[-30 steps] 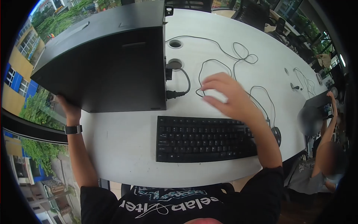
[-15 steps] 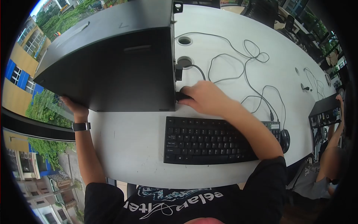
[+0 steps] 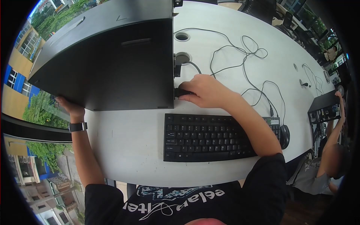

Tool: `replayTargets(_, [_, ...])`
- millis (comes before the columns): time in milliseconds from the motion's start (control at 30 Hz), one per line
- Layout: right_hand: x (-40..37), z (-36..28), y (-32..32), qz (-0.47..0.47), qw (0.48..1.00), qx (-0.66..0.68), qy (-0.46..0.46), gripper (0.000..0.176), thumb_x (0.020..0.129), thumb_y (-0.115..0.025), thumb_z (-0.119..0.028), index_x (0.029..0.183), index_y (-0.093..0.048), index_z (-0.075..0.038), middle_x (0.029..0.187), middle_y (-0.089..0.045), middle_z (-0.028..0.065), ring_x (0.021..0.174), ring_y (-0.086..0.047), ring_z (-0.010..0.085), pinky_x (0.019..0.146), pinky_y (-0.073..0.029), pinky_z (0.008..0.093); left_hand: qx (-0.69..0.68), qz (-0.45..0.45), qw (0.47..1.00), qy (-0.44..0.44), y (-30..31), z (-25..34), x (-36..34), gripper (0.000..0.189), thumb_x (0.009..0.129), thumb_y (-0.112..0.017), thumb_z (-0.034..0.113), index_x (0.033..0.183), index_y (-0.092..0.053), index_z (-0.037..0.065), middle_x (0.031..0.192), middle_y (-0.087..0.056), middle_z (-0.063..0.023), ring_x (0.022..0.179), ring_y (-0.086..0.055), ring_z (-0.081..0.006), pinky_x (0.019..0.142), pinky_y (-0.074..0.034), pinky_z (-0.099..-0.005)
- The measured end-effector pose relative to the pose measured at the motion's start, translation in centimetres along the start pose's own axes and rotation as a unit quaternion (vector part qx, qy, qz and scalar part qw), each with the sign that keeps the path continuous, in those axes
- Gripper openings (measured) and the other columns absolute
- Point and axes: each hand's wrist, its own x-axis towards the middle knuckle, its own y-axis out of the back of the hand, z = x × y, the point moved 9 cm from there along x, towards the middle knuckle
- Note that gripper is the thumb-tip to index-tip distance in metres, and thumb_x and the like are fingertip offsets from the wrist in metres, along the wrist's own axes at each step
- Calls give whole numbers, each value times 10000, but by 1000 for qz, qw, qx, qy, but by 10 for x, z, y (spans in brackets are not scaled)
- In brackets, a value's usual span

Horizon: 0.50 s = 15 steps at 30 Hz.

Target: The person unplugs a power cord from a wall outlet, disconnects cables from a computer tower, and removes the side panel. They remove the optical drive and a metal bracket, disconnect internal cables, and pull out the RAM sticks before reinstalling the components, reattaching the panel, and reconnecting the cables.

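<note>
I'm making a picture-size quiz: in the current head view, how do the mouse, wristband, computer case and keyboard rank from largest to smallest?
1. Computer case
2. Keyboard
3. Mouse and wristband: too alike to rank

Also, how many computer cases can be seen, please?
2: a big case at the left hand, another case far right, by a co-worker. More may be hidden.
</note>
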Motion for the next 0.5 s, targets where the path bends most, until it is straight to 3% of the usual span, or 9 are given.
replayTargets(100, [-7, -20, 4, 40, 996, -72, -30, 307, 942, -679, -316, 861, -652, -21, 602, -592, 184, 628, -628, 416, 583, -491, 489, -23, 2, 1000, 18, -4, -1, -2, 937, 962, -313, 808, 1580, -337, 104, 1563, -426, -98, 1416, -434, -310, 1184, -365, -487])
replayTargets(167, [-13, -16, -1, -15, 988, -58, -141, 292, 954, -677, -324, 960, -667, -32, 628, -569, 185, 683, -601, 395, 646, -461, 487, -22, 26, 999, 29, -4, -1, -4, 944, 957, -317, 813, 1580, -338, 103, 1570, -421, -98, 1420, -430, -309, 1186, -362, -486])
replayTargets(200, [-13, -11, -2, -16, 988, -56, -141, 292, 954, -677, -324, 960, -667, -32, 628, -569, 185, 683, -601, 395, 646, -461, 487, -21, 26, 999, 29, -1, -2, -3, 944, 957, -317, 813, 1580, -338, 103, 1570, -421, -98, 1420, -430, -309, 1186, -362, -486])
replayTargets(267, [-8, -12, 1, 14, 998, -54, -28, 297, 964, -663, -325, 962, -656, -28, 606, -566, 179, 652, -604, 412, 613, -459, 490, 6, 10, 1000, -2, 5, -3, 2, 948, 960, -309, 812, 1590, -325, 104, 1583, -408, -98, 1428, -422, -309, 1191, -353, -488])
replayTargets(367, [-4, -3, -1, -5, 1000, -28, 11, 308, 966, -658, -332, 958, -655, -24, 606, -579, 176, 639, -614, 420, 600, -464, 494, 0, 15, 1000, -2, 4, -4, 2, 942, 969, -289, 804, 1598, -312, 103, 1592, -397, -98, 1438, -410, -306, 1198, -340, -485])
replayTargets(500, [-9, -17, 0, -21, 998, -21, -48, 313, 970, -654, -336, 961, -651, -23, 652, -611, 174, 679, -623, 407, 633, -478, 488, -12, 13, 1000, 7, 7, -7, 3, 922, 982, -273, 790, 1600, -309, 107, 1595, -394, -95, 1444, -403, -304, 1203, -332, -478])
